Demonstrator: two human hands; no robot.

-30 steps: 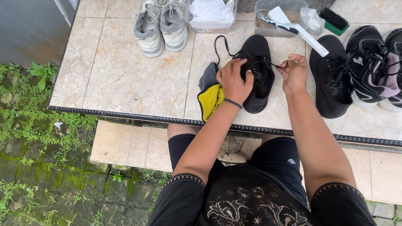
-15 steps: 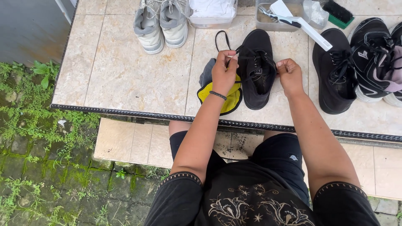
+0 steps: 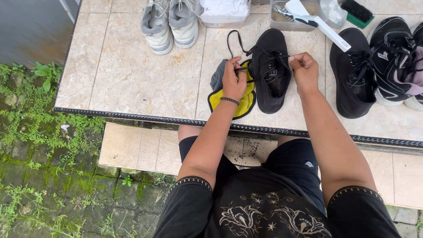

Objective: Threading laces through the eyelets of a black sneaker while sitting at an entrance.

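From where I watch, the far left is a mossy brick floor (image 3: 39, 176), then the tiled table (image 3: 132, 83) begins. A pair of grey sneakers (image 3: 169, 22) stands at its far edge, toes pointing away, well apart from my hands. Next comes a yellow and grey cloth (image 3: 246, 102) lying flat on the tiles, partly under my left hand (image 3: 233, 79). That hand is pinched narrow on the black lace (image 3: 232, 42), whose loose end loops out toward the far edge; a dark band sits on the wrist. Just beside it, between both hands, lies the black canvas shoe (image 3: 271, 66), sole down, toe away from me, heel near the table's front edge. My right hand (image 3: 304, 70) is closed in a fist on the other end of the lace, touching the shoe's right side at the eyelets. Further right stands a second black shoe (image 3: 354, 79), then a black and white trainer (image 3: 396, 57). Behind them a clear tray (image 3: 282, 22) holds a white-handled brush (image 3: 326, 28), with a green scrub brush (image 3: 358, 12) near it.
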